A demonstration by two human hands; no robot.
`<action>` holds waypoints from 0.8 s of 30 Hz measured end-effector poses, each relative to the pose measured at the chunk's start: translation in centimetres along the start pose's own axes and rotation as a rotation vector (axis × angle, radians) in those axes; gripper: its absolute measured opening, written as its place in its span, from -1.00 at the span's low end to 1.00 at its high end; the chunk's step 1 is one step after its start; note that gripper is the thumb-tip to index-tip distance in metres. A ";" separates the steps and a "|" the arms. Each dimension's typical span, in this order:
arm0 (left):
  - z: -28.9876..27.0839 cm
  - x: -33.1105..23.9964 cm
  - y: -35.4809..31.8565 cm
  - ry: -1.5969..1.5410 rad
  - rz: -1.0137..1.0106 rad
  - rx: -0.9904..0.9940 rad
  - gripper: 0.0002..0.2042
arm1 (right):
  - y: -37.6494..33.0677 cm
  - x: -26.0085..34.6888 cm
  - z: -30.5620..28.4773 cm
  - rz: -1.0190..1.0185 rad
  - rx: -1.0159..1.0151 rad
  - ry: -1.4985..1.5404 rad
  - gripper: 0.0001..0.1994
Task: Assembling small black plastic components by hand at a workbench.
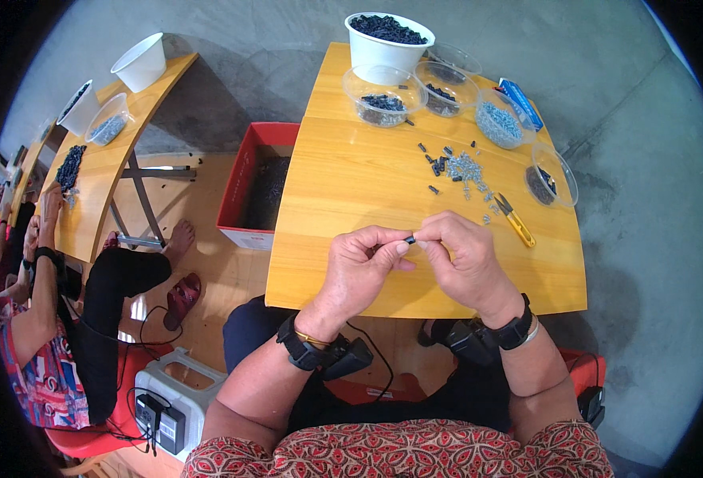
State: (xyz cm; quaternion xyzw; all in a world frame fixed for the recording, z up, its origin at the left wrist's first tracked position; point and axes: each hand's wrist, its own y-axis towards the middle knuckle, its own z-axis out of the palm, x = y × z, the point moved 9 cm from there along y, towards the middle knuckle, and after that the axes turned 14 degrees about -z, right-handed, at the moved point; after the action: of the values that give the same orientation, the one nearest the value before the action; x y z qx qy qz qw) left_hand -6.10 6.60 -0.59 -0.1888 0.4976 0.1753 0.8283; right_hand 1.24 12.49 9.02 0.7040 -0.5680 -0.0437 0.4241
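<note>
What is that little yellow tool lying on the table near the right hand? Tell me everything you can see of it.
The yellow tool looks like a small pair of snips: a slim yellow handle, plastic by its look, with a short grey metal tip pointing up-left toward the scattered small parts. It lies flat and slanted on the wooden table, above the right hand, untouched by either hand. Whether its blades are shut is too small to tell.
</note>
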 end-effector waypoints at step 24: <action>-0.6 1.7 0.0 -0.167 -0.132 -0.020 -0.88 | -2.0 1.2 2.2 0.059 0.189 -0.032 -0.50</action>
State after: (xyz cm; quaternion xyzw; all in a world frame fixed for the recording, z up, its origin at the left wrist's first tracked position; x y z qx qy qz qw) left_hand -5.82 6.52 -2.36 -0.2142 0.4117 0.1402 0.8746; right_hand 1.98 10.28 6.84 0.7231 -0.5969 0.0115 0.3475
